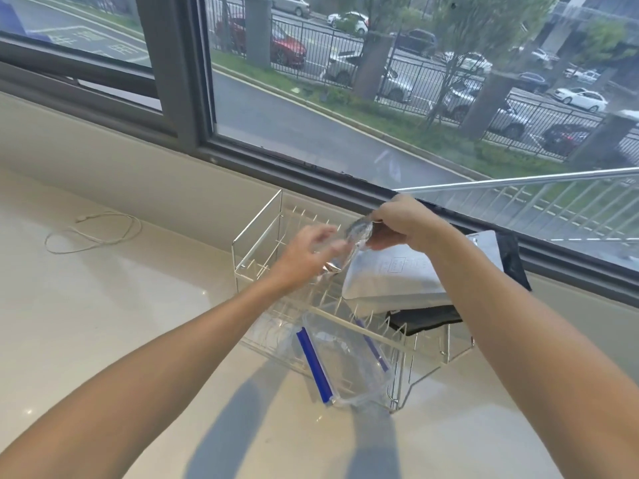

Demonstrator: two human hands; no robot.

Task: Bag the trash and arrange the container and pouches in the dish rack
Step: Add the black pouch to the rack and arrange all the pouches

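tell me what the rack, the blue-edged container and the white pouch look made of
Rack: thin metal wire, shiny silver finish that glints along the rods. Container: clear hard plastic, since the rack shows through it; blue strips look like opaque plastic. White pouch: probably matte plastic film, soft and slightly puffed.

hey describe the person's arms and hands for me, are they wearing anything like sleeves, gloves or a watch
Both arms are bare from the bottom edge of the picture to the fingertips: no sleeves, gloves, watch or bracelet show. The left hand and right hand are bare too. The left fingers are motion-blurred, so a ring there cannot be ruled out.
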